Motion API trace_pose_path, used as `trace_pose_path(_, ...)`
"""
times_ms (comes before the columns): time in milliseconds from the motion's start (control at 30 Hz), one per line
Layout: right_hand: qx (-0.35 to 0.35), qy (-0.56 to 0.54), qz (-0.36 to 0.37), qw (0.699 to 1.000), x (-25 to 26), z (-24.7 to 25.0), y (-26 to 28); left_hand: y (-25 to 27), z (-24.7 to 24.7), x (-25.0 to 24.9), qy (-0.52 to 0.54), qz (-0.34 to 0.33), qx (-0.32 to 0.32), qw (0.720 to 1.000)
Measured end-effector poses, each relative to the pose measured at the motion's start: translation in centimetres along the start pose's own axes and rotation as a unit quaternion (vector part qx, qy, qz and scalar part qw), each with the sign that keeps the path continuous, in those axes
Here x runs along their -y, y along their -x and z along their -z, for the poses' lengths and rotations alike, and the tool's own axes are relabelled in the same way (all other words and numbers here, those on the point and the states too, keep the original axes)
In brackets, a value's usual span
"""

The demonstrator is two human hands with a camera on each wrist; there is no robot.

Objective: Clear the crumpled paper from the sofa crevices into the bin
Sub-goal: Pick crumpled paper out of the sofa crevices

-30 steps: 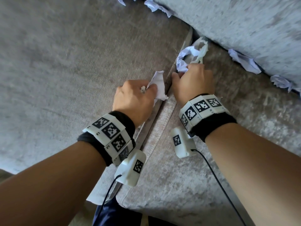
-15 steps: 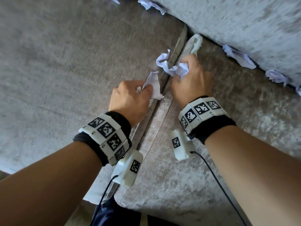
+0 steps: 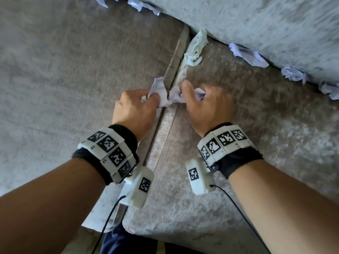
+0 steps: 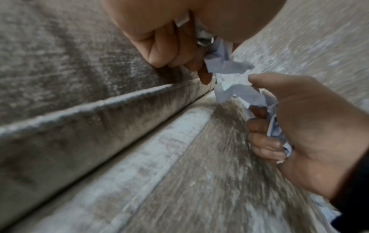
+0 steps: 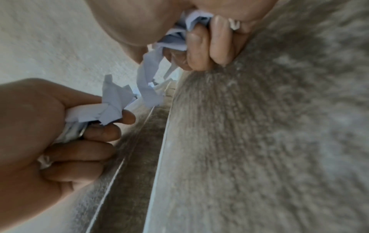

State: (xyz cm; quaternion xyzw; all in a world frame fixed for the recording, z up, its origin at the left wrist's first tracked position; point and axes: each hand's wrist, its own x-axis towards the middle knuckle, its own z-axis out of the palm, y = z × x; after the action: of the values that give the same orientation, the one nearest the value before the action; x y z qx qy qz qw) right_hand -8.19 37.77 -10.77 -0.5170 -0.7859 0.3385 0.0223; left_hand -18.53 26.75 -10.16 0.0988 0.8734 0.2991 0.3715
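My left hand (image 3: 145, 103) grips a wad of crumpled white paper (image 3: 158, 90) at the left lip of the crevice (image 3: 174, 70) between the two grey seat cushions. Just right of it, my right hand (image 3: 194, 96) clutches another crumpled paper (image 3: 175, 98), and the two wads nearly touch. The left wrist view shows my left fingers (image 4: 175, 52) curled round paper (image 4: 223, 61). In the right wrist view, my right fingers (image 5: 201, 47) curl round paper (image 5: 175, 41). A pale crumpled piece (image 3: 196, 48) lies at the crevice's far end. No bin is in view.
More crumpled papers are stuck along the gap under the backrest: (image 3: 247, 55), (image 3: 293, 74), (image 3: 328, 88) and, at the top, (image 3: 141, 4). The seat cushions' front edge (image 3: 165, 233) is near me, with a dark blue trouser leg (image 3: 119, 241) below it.
My right hand has drawn back along the crevice towards me with its paper and now sits beside my left hand. The left hand has hardly moved and keeps its paper.
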Motion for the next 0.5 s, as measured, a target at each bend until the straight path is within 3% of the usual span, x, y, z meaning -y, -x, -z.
trace_pose_path(300,0.012,-0.103,-0.107,0.989,-4.2,4.3,-0.2,-1.1,-3.1,-5.2,-0.012,-0.03,-0.006,0.999)
trace_pose_path(500,-0.064,-0.145,-0.101,0.982,-6.8,6.2,-0.8,-2.3,-5.8,-8.3,-0.042,-0.051,-0.02,0.998)
